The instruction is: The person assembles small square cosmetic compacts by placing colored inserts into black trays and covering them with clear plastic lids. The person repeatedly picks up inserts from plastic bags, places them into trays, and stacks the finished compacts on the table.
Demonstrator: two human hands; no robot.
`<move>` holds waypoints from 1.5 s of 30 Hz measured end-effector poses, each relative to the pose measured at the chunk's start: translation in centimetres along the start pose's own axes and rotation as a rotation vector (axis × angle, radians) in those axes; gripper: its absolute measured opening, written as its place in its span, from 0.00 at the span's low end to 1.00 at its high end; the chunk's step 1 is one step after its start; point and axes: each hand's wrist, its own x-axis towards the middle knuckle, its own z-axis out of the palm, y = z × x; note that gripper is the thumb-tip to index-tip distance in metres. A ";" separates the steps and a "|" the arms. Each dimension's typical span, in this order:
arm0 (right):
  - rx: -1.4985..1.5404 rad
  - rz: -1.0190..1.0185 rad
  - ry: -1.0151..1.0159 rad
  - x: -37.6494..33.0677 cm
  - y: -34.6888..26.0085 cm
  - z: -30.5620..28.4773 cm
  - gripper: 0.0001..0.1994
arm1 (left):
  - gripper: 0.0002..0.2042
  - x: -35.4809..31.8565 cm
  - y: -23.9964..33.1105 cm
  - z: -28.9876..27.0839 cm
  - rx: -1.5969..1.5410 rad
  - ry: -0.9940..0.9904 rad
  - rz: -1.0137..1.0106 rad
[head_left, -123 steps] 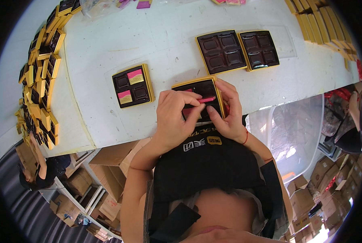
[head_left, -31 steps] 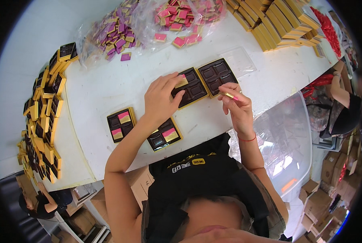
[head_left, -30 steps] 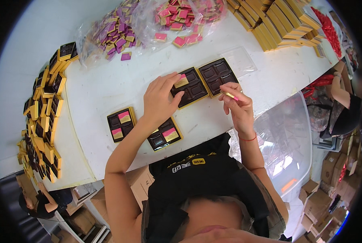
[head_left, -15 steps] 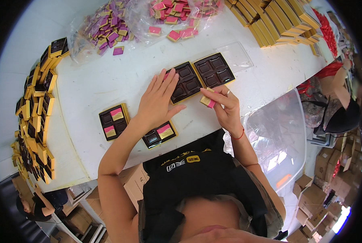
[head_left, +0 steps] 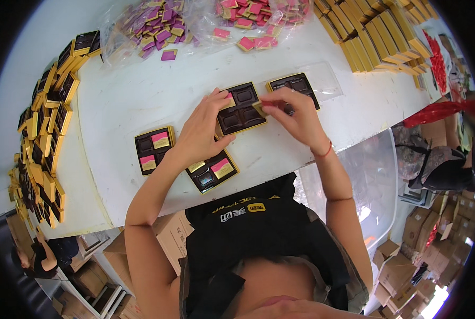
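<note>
Four trays on table [head_left: 142, 95]; left hand [head_left: 203, 130] spread on middle tray [head_left: 241, 109]; right hand [head_left: 296, 114] pinches wafer [head_left: 259, 108] at tray's edge; bare room behind.

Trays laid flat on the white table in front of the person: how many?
4: a far-right tray, a tray under both hands, a tray nearest the body, a left tray. Stacked ones at the edges aren't counted.

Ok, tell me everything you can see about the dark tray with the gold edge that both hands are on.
The tray is a square, gold-rimmed box insert with four dark, glossy compartments, plastic by the look. It lies flat on the white table, turned slightly askew. The left hand rests on its left edge, near a pale wrapped piece in that corner. The right hand pinches a small gold piece at its right edge.
</note>
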 end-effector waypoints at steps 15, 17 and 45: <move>-0.236 -0.268 -0.179 2.8 1.6 1.0 0.09 | 0.41 1.1 -0.2 -1.5 0.127 -0.111 -0.029; -0.181 -0.153 -0.239 3.6 2.7 0.4 0.10 | 0.41 1.1 -0.3 -1.6 0.119 -0.109 -0.038; 0.412 0.123 0.014 11.2 4.2 -4.6 0.13 | 0.14 28.6 -10.5 0.9 0.383 0.315 -0.147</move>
